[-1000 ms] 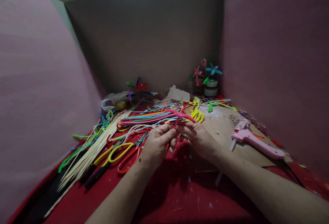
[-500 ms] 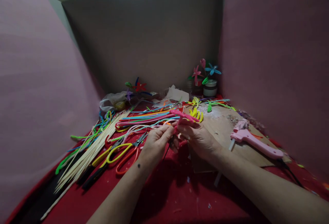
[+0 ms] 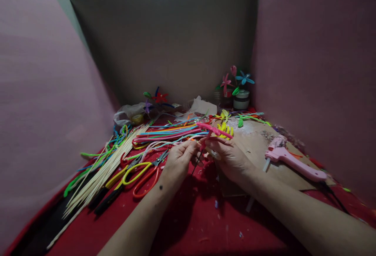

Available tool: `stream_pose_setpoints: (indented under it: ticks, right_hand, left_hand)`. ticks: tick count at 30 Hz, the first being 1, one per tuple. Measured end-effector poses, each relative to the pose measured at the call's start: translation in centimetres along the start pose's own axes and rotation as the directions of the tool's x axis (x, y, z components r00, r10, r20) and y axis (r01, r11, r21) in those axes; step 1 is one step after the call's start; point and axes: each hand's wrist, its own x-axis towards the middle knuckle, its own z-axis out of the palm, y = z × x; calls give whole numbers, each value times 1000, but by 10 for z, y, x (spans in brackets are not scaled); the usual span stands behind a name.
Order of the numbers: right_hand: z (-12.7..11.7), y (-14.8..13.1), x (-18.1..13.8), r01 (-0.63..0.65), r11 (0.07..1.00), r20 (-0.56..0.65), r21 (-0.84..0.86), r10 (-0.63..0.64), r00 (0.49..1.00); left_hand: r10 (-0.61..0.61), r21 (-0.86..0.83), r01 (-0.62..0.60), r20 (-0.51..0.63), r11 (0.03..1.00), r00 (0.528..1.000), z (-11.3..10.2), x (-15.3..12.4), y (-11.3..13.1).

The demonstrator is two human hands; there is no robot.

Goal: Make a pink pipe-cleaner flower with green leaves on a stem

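A pink pipe-cleaner flower (image 3: 216, 129) rises above my fingertips, over the red-covered table. My right hand (image 3: 227, 156) closes its fingers around the flower's base. Just beside it, my left hand (image 3: 179, 161) pinches at the same spot, thumb against forefinger. A thin dark stem (image 3: 196, 164) slants down between the two hands. The fingers partly hide where stem and flower meet. Close behind the right hand lie yellow pipe-cleaner loops (image 3: 225, 129).
Scissors with red handles (image 3: 146, 185), yellow-handled pliers (image 3: 117, 179) and bamboo skewers (image 3: 102, 173) lie at left. Behind them are loose pipe cleaners (image 3: 167, 133). A pink glue gun (image 3: 293, 164) rests on cardboard (image 3: 249, 142) at right. Finished flowers (image 3: 235, 79) stand at the back beside a jar (image 3: 241, 100).
The pink flower has turned and risen slightly above my fingers. More of the dark stem shows between my hands, which stay close together.
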Motion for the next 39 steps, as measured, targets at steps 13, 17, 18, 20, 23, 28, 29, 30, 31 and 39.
stream_pose_setpoints:
  ticks: [13,17,18,20,23,28,29,30,31,39]
  right_hand:
    - [-11,-7,12,-91,987,-101,129,105,989]
    - [-15,-18,17,-57,992,-150,114,74,986]
    - [-17,-21,18,-43,993,-166,113,61,984]
    - [-20,-26,21,-11,992,-181,127,34,983]
    - [-25,-31,24,16,989,-189,148,13,982]
    - [-28,-32,26,15,989,-209,149,16,978]
    - [-28,-32,27,18,988,-210,154,15,978]
    - [-29,-32,27,23,987,-210,159,11,978]
    - [-30,-33,28,31,987,-212,161,4,977]
    - [-37,-37,34,62,984,-248,170,-18,969]
  left_hand:
    - [-184,-115,197,114,974,976,-3,2,-4]
    - [-211,-130,223,97,966,973,-10,7,-9]
    - [-211,-124,223,103,967,972,-13,8,-10]
    - [-213,-91,225,128,970,969,-18,10,-13]
    - [-241,-26,249,168,968,956,-22,10,-13]
    - [-308,90,295,237,951,921,-21,10,-9]
    - [-321,110,303,240,947,916,-20,10,-8]
    - [-335,125,314,240,941,911,-19,10,-7]
    - [-345,128,323,240,938,907,-20,10,-7]
    - [52,-235,79,504,969,862,-33,0,-2]
